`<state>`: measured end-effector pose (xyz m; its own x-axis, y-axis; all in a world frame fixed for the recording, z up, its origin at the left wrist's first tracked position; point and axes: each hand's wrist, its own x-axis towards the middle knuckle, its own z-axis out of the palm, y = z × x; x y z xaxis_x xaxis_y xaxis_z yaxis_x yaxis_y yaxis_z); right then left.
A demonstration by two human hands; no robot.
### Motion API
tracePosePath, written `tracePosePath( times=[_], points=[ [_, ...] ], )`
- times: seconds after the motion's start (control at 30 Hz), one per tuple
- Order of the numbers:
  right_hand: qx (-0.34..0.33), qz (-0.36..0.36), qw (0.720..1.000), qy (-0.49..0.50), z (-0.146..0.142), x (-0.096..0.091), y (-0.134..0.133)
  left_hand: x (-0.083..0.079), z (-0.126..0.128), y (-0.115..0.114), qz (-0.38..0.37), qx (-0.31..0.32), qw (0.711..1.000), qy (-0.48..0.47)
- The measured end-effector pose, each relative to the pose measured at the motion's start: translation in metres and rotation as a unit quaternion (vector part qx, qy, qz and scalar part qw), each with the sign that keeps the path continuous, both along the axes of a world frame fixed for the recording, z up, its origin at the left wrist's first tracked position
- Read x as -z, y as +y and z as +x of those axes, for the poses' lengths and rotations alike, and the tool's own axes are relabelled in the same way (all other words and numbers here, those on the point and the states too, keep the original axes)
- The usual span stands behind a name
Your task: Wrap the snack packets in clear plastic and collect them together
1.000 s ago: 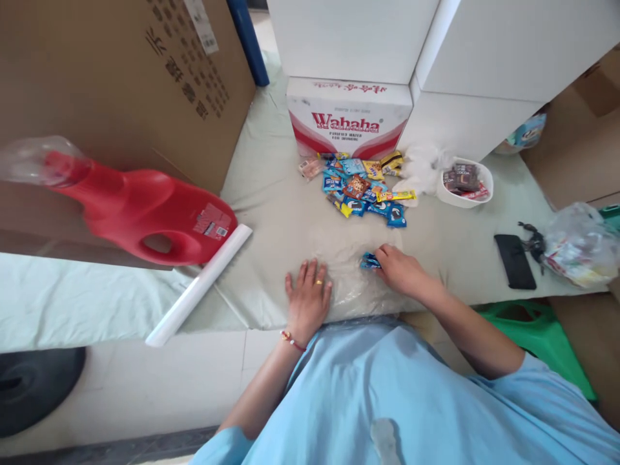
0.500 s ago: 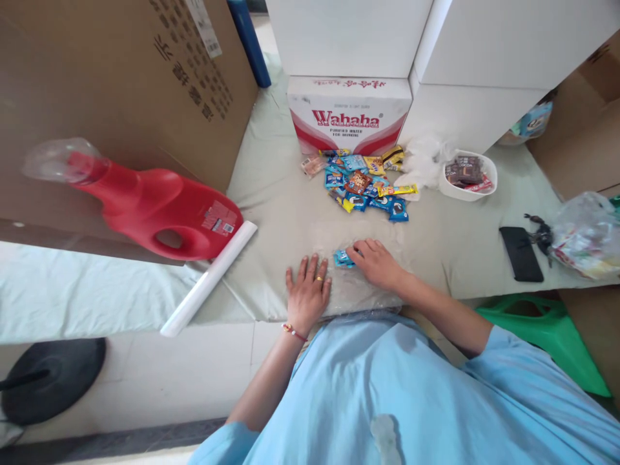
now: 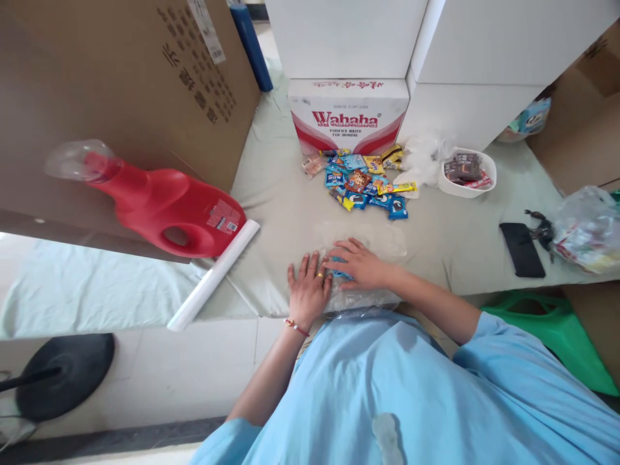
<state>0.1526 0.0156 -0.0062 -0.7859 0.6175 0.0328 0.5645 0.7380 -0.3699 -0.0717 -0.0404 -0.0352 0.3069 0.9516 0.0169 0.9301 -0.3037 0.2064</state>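
Flat on the table's front edge lies my left hand point(image 3: 310, 290), fingers spread, pressing on a sheet of clear plastic film point(image 3: 372, 298). My right hand point(image 3: 359, 265) is open too, its fingers stretched over a small blue snack packet point(image 3: 340, 266). That packet rests on the film and is mostly covered by the hand; whether it is one packet or a small stack I cannot tell. The fingertips of the right hand come close to the left hand's fingers. Farther back is a pile of blue, yellow and brown wrapped snacks point(image 3: 359, 181).
Behind the pile stands a Wahaha water carton point(image 3: 349, 119). A white tub point(image 3: 467, 187) of brown packets is at right, near a black phone point(image 3: 522, 250) and a plastic bag point(image 3: 586, 232). At left lie a red jug point(image 3: 165, 200) and a white roll point(image 3: 213, 276).
My right hand has shifted left over the blue packet, and its fingers have straightened from a curled pose. My left hand stays in place on the film.
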Motion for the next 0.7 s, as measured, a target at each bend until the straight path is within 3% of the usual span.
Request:
tracePosePath(
  times=[0.13,0.27,0.43,0.57,0.7],
  points=[
    [-0.021,0.001,1.000,0.015,-0.003,0.022,0.005,0.001,0.000,0.000,0.002,-0.004,1.000,-0.008],
    [-0.013,0.025,0.999,0.043,0.008,0.031,0.005,0.000,0.001,0.000,0.000,-0.009,1.000,-0.022],
    [0.000,0.043,0.998,0.049,0.006,0.031,-0.001,-0.001,0.001,0.000,-0.002,-0.016,1.000,-0.024],
    [0.046,0.033,0.998,0.037,0.000,0.029,-0.011,-0.001,0.000,0.000,-0.004,-0.022,1.000,-0.016],
    [0.085,0.024,0.992,0.086,0.010,0.021,-0.021,0.001,-0.004,-0.001,-0.001,-0.023,0.999,-0.023]
  ],
)
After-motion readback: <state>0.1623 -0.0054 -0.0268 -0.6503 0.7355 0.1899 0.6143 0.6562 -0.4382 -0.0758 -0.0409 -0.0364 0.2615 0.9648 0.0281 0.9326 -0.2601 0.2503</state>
